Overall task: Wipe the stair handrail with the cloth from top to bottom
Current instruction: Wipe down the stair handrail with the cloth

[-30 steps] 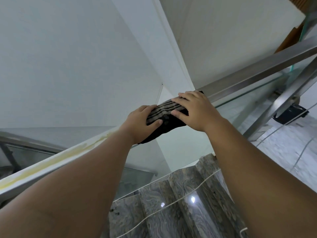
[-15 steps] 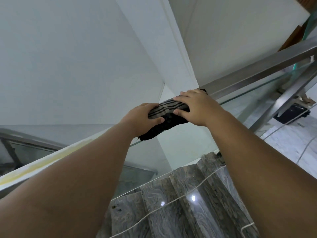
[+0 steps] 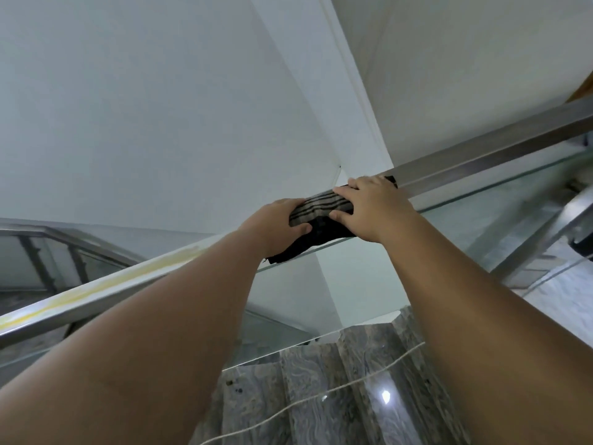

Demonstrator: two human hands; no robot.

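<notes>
The stainless-steel stair handrail runs as a diagonal across the frame, from the lower left edge up to the upper right. Draped over it, just right of the frame's centre, is the cloth: dark fabric with a pale band of thin dark stripes lying along the top of the rail, and a ragged dark tail hanging down the near side

The left hand grips the lower end of the cloth, fingers curled over the top of the rail and the thumb pressed against the fabric on the near face, so the hand is closed around cloth and rail together. The right hand lies on the upper end of the cloth, its fingers fairly flat and spread over the rail top, the thumb tucked against the dark fabric below; it presses down more than it clenches. Both bare forearms reach in from the bottom corners of the frame

On the rail at lower left a yellowish streak marks the top face. Under the rail sits a glass balustrade panel. At the bottom centre are grey marble stair treads with a thin white cord trailing across them. White walls fill the upper part of the frame
</notes>
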